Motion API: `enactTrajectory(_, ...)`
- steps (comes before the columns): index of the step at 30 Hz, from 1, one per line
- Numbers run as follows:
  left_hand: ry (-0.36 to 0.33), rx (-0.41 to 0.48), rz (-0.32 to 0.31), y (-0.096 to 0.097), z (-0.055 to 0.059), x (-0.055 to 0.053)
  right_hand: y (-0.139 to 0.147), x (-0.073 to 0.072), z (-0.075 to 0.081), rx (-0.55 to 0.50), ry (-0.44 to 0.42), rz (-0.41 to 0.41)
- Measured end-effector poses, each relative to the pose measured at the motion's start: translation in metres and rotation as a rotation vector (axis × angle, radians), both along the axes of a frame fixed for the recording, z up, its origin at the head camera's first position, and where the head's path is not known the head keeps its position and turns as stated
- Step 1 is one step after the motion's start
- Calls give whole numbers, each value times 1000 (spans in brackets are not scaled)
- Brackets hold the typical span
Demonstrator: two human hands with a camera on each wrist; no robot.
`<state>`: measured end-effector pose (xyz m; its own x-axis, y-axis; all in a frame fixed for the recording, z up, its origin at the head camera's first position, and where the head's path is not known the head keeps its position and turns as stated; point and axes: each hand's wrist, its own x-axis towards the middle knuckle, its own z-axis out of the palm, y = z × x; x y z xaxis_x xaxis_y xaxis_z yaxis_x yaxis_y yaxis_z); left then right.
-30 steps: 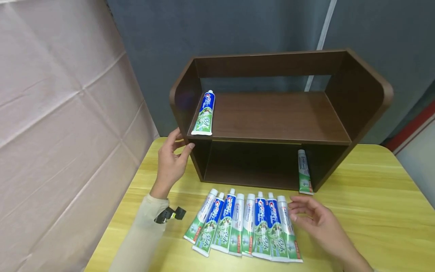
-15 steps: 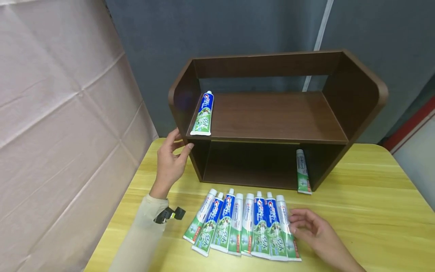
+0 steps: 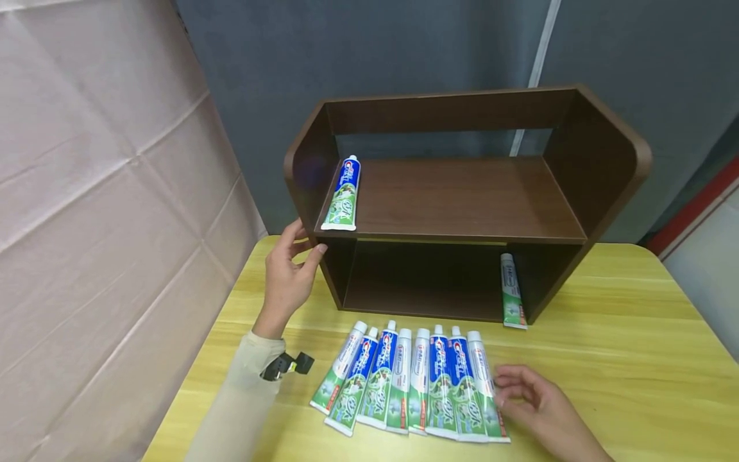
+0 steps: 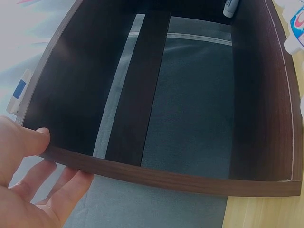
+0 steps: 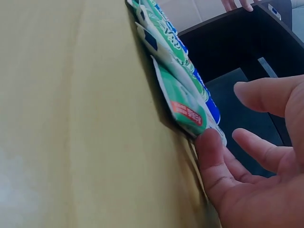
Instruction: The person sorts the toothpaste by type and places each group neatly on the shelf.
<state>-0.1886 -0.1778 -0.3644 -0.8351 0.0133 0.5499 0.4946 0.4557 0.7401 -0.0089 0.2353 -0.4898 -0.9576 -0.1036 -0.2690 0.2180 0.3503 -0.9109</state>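
My left hand [image 3: 288, 279] grips the left side panel of a dark brown two-tier shelf [image 3: 467, 199], thumb on the front edge and fingers behind. In the left wrist view, thumb and fingers [image 4: 76, 185] lie on either side of the panel's edge. My right hand [image 3: 539, 404] is at the right end of a row of toothpaste tubes. One digit touches the edge of the rightmost white-and-green toothpaste tube [image 3: 484, 378]; in the right wrist view the other fingers [image 5: 266, 95] are spread apart from it. Blue-and-green toothpaste tubes [image 3: 441, 385] lie among white-and-green ones.
A blue-and-green toothpaste tube [image 3: 344, 196] lies at the left of the upper tier. One white-and-green tube [image 3: 512, 292] leans at the right of the lower tier. The shelf stands on a yellow wood-grain table [image 3: 635, 359], with a grey curtain [image 3: 404, 45] behind.
My right hand has moved down and slightly toward the front along the rightmost tube. The left hand keeps its grip on the shelf. The view has shifted slightly.
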Motion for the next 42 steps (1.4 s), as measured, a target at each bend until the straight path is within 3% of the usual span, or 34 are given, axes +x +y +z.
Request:
enactTrajectory(10,8,-6,1,0,-1,0,-5,0,-1,128,-120,24)
enactTrajectory(20,30,-9,-6,0,-2,-1,-22,-1,3,291,-133,-85)
enactTrajectory(42,12,-5,-4,1,0,1,-33,-2,4,317,-113,-126)
